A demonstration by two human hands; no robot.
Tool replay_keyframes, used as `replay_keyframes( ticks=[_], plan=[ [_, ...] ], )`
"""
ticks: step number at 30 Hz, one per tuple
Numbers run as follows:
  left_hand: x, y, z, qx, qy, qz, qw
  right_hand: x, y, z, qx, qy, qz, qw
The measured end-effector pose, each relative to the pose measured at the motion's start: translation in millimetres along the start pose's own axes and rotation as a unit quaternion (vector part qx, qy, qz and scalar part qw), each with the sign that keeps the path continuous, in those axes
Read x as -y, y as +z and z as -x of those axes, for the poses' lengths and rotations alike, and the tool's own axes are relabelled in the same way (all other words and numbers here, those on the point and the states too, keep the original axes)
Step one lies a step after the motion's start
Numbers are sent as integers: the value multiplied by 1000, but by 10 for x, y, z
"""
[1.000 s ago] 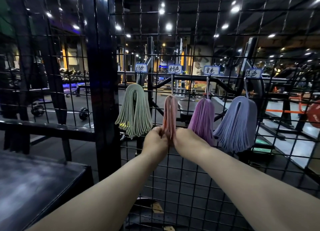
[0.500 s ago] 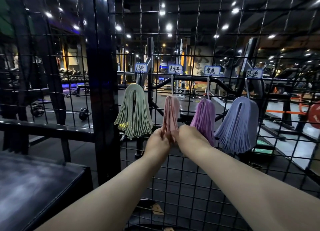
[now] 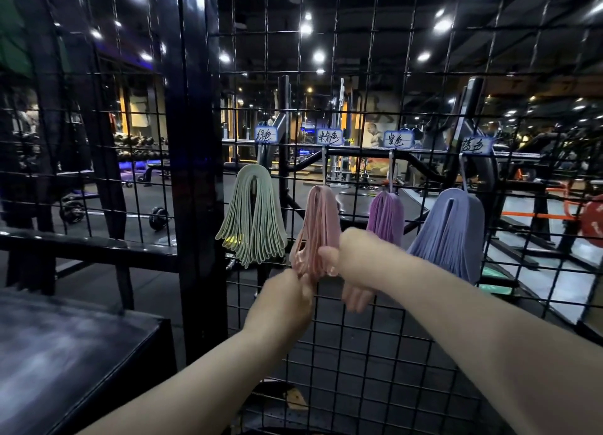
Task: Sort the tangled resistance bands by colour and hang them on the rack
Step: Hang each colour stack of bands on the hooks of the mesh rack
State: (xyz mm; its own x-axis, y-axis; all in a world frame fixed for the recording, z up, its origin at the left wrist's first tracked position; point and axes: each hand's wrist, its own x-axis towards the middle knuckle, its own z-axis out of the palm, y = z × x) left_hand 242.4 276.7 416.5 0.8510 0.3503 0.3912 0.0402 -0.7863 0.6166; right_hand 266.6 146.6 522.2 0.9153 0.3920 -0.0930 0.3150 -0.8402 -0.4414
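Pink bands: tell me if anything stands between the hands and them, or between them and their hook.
Nothing visible does. The pink bands already hang from their hook, between the green bands and purple bands. The left hand pinches their lower ends; the right hand touches them, its grip blurred.

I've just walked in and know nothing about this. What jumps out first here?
Four bunches of resistance bands hang in a row on the black wire rack: green bands, pink bands, purple bands and blue bands, left to right, each under a handwritten label. In front, two bare arms reach forward. The left hand pinches the pink bunch's lower ends, and the blurred right hand touches them.
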Motion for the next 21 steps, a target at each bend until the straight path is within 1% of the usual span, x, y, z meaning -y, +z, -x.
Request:
replay_keyframes(
  ticks=[1, 3, 4, 5, 6, 7, 8, 10, 11, 13, 16, 18, 21],
  plan=[
    [-1, -70, 23, -10, 22, -30, 999, 28, -73, 29, -4, 13, 0, 1000],
    [-52, -201, 46, -34, 69, -68, 995, 91, -215, 48, -59, 4, 45, 997],
    [-100, -251, 32, -56, 87, -39, 994, 111, -275, 22, -103, -18, 71, 992],
    [-175, -307, 10, -87, 108, 35, 990, 123, -322, -9, -144, -44, 94, 984],
    [-274, -357, -19, -122, 124, 118, 978, 133, -333, -41, -173, -65, 108, 977],
    [-360, -397, -78, -150, 144, 171, 963, 140, -323, -87, -186, -75, 103, 974],
    [-449, -437, -144, -171, 162, 179, 955, 141, -299, -132, -194, -80, 84, 974],
    [-560, -452, -297, -193, 170, 146, 955, 150, -254, -222, -208, -90, 49, 973],
    [-597, -445, -350, -194, 162, 147, 956, 143, -239, -250, -212, -95, 41, 972],
    [-646, -402, -422, -172, 131, 163, 963, 140, -245, -247, -219, -105, 39, 969],
    [-709, -328, -446, -129, 96, 218, 963, 148, -263, -215, -214, -129, 48, 967],
    [-728, -281, -453, -125, 89, 240, 959, 143, -264, -214, -219, -150, 51, 963],
    [-728, -237, -491, -132, 100, 234, 958, 166, -279, -305, -212, -134, 56, 966]
  ],
)
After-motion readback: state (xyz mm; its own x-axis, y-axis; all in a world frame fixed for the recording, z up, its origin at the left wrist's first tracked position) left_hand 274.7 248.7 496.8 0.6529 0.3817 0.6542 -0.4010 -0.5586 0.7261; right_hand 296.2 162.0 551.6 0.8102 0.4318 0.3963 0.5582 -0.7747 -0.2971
